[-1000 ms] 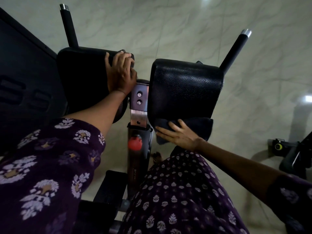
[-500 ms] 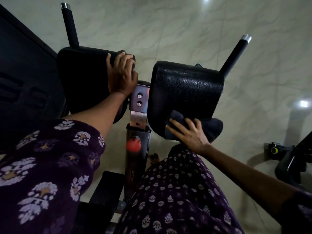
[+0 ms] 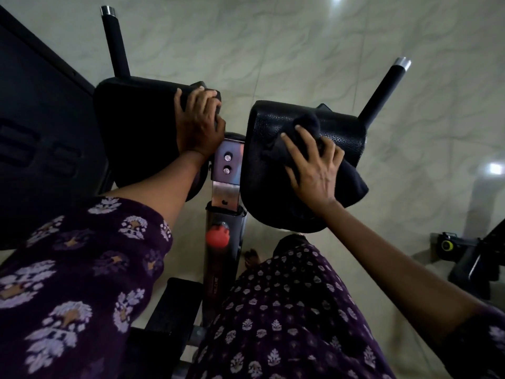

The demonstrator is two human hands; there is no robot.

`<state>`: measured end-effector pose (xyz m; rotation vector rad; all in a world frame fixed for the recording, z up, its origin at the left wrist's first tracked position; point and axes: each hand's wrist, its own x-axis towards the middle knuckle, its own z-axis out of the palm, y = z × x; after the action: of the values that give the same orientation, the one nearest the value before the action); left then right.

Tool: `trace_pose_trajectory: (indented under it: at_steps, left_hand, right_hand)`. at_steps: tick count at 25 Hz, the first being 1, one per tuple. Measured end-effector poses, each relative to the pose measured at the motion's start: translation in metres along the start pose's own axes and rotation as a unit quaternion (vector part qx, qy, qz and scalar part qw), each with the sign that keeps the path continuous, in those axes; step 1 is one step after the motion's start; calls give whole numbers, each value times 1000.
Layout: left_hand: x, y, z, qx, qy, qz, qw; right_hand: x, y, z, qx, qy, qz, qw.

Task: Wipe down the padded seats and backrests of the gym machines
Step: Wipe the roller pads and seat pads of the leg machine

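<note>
Her right hand [image 3: 314, 170] pressed the dark cloth [image 3: 347, 181] flat, fingers spread, on the right pad [image 3: 341, 135], unwiped leather beyond the fingertips; her left hand [image 3: 199, 124] gripped the left pad's [image 3: 136, 127] inner edge

A pale marbled tile floor [image 3: 300, 50] carries the gym machine's dark upright post [image 3: 222, 258].

Both pads are black: the right pad [image 3: 336, 138] shows a pebbled leather grain, while the left pad [image 3: 136, 127] is in shadow. The cloth [image 3: 352, 181] on the right pad is dark, near black. The handles [image 3: 379, 94] are black with silver caps. The post [image 3: 226, 165] is grey metal with a red knob [image 3: 217, 236]. The sleeve [image 3: 82, 269] is deep purple with pale lilac floral motifs. The floor [image 3: 300, 36] is cream, marble-veined tile.
</note>
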<state>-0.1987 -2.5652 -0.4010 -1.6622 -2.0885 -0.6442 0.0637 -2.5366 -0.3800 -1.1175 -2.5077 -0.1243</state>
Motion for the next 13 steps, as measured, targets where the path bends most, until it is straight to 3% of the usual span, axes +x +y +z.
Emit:
trace_pose_trajectory:
  at_steps: [2,3,6,10,13]
  left_hand:
    - [3,0,-1,-2,-9,2,1000]
    - [4,1,-1,-2,-12,3,1000]
    - [1,0,-1,-2,-11,5,1000]
    - [0,-2,0,-12,-1,4,1000]
    - [0,-3,0,-10,0,5,1000]
  right_hand:
    - [14,-23,6,-10,-4,0,1000]
    - [19,-36,11,-16,-13,-40,999]
    - [1,-48,28,-46,-27,-218,975]
    - [-55,-16,37,-68,-54,-417,905]
    - [-38,13,21,-59,-35,-402,913]
